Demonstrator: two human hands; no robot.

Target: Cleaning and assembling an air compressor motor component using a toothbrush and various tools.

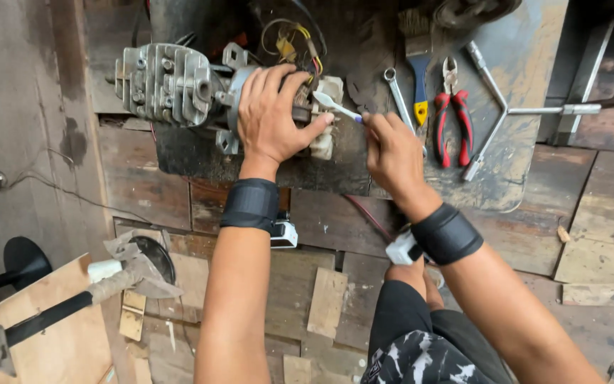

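Observation:
A small metal engine (168, 82) with a finned cylinder head lies on a dark greasy mat (335, 171) on the wooden floor. My left hand (273, 114) rests on its round right end, fingers wrapped over the housing near loose yellow and red wires (300, 39). My right hand (391, 153) pinches the handle of a white toothbrush (334, 106), whose head points left at the engine part under my left fingers. Both wrists wear black bands.
On the mat to the right lie a spanner (397, 92), a blue-handled paintbrush (418, 67), red-handled pliers (453, 117) and a Y-shaped socket wrench (506, 110). A hammer (65, 306) lies on a board at lower left, with wood scraps (327, 302) around. My knee (410, 313) is below.

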